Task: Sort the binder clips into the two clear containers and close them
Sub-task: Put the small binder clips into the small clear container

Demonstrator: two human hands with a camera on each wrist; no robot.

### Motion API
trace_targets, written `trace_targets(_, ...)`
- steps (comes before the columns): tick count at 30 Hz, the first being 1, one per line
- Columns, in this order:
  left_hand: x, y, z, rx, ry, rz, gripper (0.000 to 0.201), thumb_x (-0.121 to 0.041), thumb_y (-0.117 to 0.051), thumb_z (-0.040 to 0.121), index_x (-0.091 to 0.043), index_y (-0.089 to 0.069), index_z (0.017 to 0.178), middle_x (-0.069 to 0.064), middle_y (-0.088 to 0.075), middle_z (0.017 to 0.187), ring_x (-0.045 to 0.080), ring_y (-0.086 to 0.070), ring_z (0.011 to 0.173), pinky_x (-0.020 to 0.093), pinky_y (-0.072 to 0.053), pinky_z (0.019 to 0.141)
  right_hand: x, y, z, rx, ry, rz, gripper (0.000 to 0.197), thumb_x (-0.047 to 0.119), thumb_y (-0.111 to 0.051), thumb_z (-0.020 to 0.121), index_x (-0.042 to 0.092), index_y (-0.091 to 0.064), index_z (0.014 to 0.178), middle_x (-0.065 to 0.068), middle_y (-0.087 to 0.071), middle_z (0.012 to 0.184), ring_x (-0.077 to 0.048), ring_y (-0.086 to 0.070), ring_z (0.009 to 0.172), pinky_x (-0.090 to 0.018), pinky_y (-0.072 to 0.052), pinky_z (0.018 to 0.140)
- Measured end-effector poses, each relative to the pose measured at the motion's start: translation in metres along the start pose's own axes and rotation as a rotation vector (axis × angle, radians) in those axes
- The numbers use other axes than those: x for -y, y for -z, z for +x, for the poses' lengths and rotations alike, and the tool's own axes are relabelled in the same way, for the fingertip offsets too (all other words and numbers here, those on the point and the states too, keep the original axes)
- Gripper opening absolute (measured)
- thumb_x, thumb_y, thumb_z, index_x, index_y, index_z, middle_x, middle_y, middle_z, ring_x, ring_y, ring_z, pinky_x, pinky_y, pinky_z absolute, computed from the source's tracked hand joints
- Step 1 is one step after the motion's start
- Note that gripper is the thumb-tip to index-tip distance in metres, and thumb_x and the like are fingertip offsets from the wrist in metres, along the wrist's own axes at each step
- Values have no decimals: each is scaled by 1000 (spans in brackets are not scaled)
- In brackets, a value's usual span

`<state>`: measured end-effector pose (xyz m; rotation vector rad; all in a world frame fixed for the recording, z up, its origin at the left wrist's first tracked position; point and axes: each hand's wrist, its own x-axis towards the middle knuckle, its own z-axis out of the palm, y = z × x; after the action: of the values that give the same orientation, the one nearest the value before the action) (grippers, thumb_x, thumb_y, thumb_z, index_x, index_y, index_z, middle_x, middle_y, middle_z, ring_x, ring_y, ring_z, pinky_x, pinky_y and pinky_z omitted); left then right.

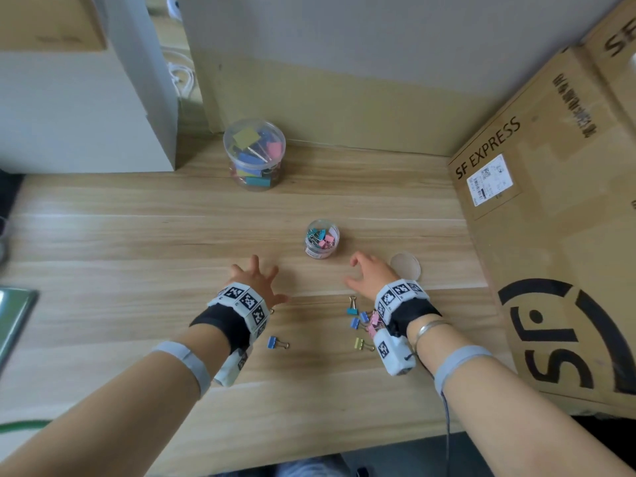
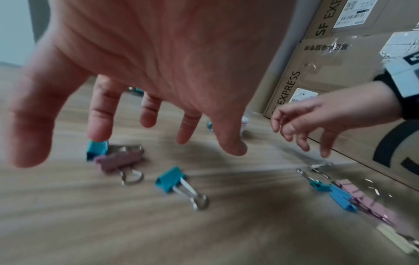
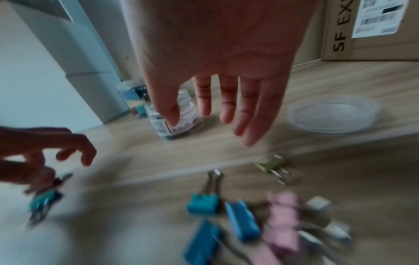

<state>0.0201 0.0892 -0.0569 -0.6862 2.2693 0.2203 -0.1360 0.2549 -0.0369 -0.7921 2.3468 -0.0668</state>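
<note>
Clips [image 1: 362, 325] lie loose on the desk [image 1: 137, 242] by my right wrist, a blue one [image 1: 276, 342] by my left; both my hands, left hand [image 1: 256, 280] and right hand [image 1: 370, 275], hover with fingers spread, gripping nothing. Small jar [image 1: 322, 238] stands uncovered at twelve o'clock between them, its lid [image 1: 406, 266] at two o'clock; big jar [image 1: 254, 153] sits at eleven o'clock, well apart.

tabletop [image 1: 137, 235]: pale wood grain, smooth, matt with a faint sheen.
large container [image 1: 254, 154]: clear glossy plastic, at 12 o'clock on the tabletop.
small container [image 1: 321, 239]: clear plastic with a paper label.
loose lid [image 1: 405, 265]: thin see-through plastic, smooth.
binder clips [image 1: 361, 321]: painted matt bodies, shiny metal wire handles.
cardboard box [image 1: 550, 235]: brown matt cardboard, paper label, at 3 o'clock.
</note>
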Motion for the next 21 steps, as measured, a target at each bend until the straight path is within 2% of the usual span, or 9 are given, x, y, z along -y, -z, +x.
trace_targets(2, -4, -12, -2, -1, -35, 1, 69, -68, -26, 83, -35, -15, 142, 7, -18, 149, 39, -31, 125, 48, -42, 97, -14, -11, -13, 153, -57, -37, 57, 48, -65, 78, 24, -40, 123, -5, -38, 131, -23, -54, 106, -32, -44, 84)
trace_targets(5, -13, -19, -8, -9, -46, -136, 64, -51, -46, 87, -32, -22, 143, 10, -17, 150, 38, -22, 134, 50, -36, 106, -26, -23, -24, 211, -79, -97, 77, 53, -73, 67, 29, -35, 130, -4, -31, 133, -27, -44, 119, -35, -41, 93)
trace_targets(8, -23, -20, -12, -57, -93, -231, 56, -37, -50, 88, -27, -31, 139, 11, -26, 142, 36, -31, 126, 44, -40, 100, -34, -27, -28, 150, -100, -114, 78, 53, -75, 64, 30, -37, 128, -4, -31, 132, -30, -35, 122, -38, -37, 99)
trace_targets(10, -27, -21, -14, -71, -167, -243, 51, -31, -53, 87, -24, -36, 134, 11, -32, 134, 34, -37, 117, 40, -43, 95, -40, -29, -30, 154, -167, -83, 76, 52, -75, 64, 28, -38, 125, -5, -31, 130, -31, -37, 120, -37, -38, 96)
trace_targets(12, -29, -22, -16, -67, -266, -252, 53, -33, -59, 84, -24, -38, 132, 10, -35, 132, 33, -39, 115, 40, -45, 95, -46, -31, -33, 189, -230, -57, 77, 51, -78, 62, 27, -36, 123, -6, -31, 128, -30, -44, 116, -38, -42, 93)
trace_targets(14, -29, -23, -17, -78, -367, -180, 65, -44, -66, 76, -31, -36, 132, 6, -33, 134, 30, -37, 117, 40, -45, 94, -49, -33, -36, 217, -243, -47, 81, 46, -81, 59, 27, -34, 122, -6, -30, 126, -29, -51, 107, -37, -47, 90)
trace_targets(16, -27, -22, -19, -59, -388, 30, 82, -55, -71, 66, -38, -28, 134, 3, -26, 135, 28, -33, 120, 42, -43, 95, -47, -36, -38, 240, -221, -46, 87, 36, -85, 56, 28, -32, 124, -6, -28, 126, -28, -53, 101, -38, -50, 87)
trace_targets(19, -28, -24, -20, -44, -351, 255, 95, -45, -77, 65, -43, -15, 136, 3, -18, 138, 28, -31, 121, 40, -41, 94, -36, -44, -39, 251, -178, -55, 92, 17, -87, 53, 30, -31, 125, -6, -26, 128, -30, -55, 102, -42, -53, 86)
trace_targets(21, -27, -27, -18, -61, -368, 251, 91, -37, -78, 67, -41, -17, 135, 5, -21, 136, 27, -39, 115, 36, -46, 88, -29, -50, -38, 218, -136, -27, 90, 7, -86, 55, 29, -33, 125, -6, -26, 128, -26, -57, 93, -35, -55, 78)
